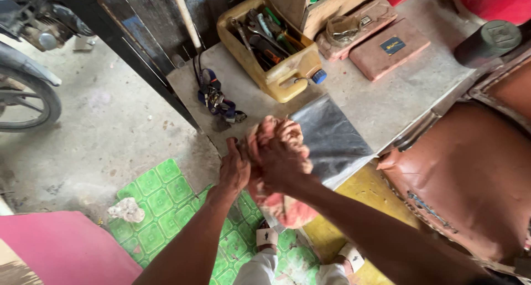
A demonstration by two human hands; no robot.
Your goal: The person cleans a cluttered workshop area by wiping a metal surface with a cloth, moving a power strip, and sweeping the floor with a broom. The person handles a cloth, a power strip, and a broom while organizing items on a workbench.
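Our left hand (234, 169) is pinching the edge of a reddish rag (282, 207), fingers closed tight to keep it taut. Our right hand (283, 155) is gripping its bunched top, holding it over the table (387, 97) edge beside a dark sheet (332, 138).

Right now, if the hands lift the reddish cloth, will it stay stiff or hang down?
The reddish cloth probably flops: it bunches under both hands, the left hand and the right hand, and its lower part droops past the table edge. It likely weighs little and should not slip.
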